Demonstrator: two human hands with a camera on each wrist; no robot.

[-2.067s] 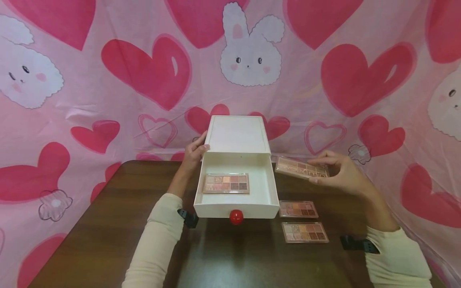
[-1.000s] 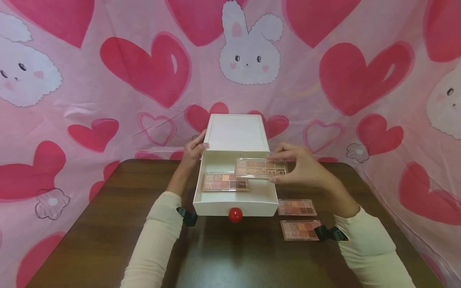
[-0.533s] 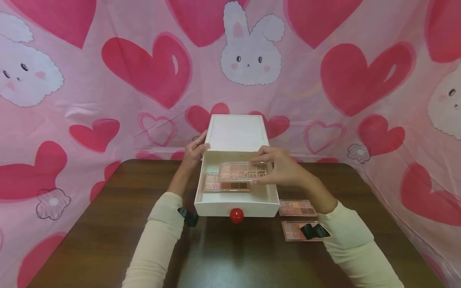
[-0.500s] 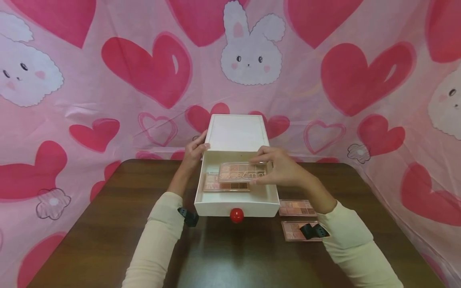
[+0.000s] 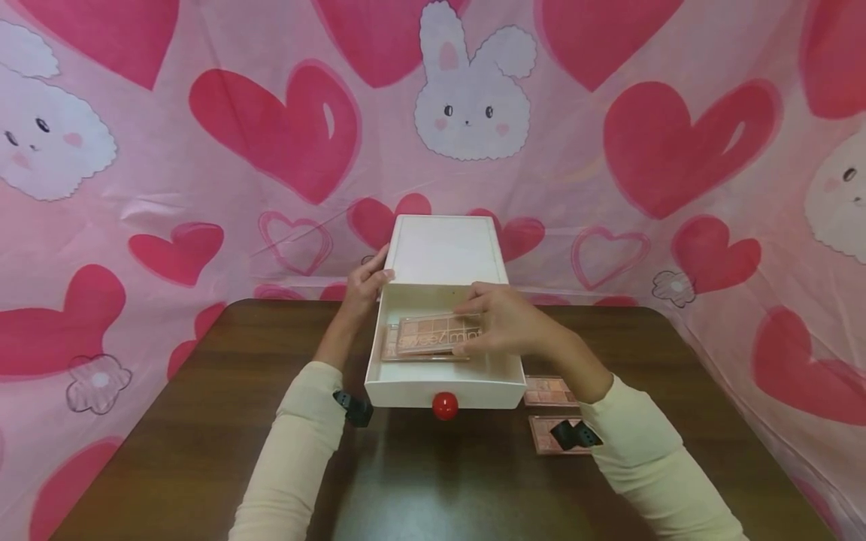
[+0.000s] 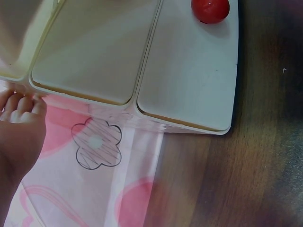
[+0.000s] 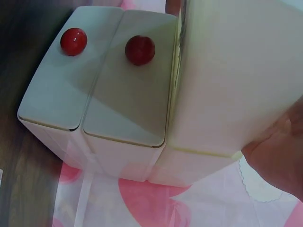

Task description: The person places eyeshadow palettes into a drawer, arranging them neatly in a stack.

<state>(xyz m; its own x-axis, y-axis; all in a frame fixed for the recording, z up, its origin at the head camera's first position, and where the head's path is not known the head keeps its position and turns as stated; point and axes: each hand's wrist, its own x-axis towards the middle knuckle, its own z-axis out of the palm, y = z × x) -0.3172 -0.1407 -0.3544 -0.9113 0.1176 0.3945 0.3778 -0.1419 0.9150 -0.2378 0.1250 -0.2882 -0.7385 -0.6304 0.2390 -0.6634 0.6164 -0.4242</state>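
My right hand (image 5: 504, 319) pinches an eyeshadow palette (image 5: 429, 336) with a clear lid and large lettering, thumb along its near edge and fingers along its far edge. The palette slants over another eyeshadow palette (image 5: 391, 352), mostly covered, inside the pulled-out top drawer (image 5: 406, 392) of a white drawer cabinet (image 5: 446, 248). My left hand (image 5: 361, 289) rests against the cabinet's left side, thumb at the front corner. In the left wrist view the left hand (image 6: 21, 123) touches the cabinet's side beside the top drawer. The drawer wall hides the palettes in the right wrist view.
Two more palettes, a far one (image 5: 548, 391) and a near one (image 5: 544, 434), lie on the dark wooden table (image 5: 203, 421) right of the cabinet. Below the top drawer are two shut drawers with red knobs (image 7: 140, 50). A pink heart-print cloth (image 5: 284, 150) hangs behind.
My right hand has carried the palette leftward from beside the cabinet into the open drawer, lowering it over the palette there. The left hand has stayed at the cabinet's side.
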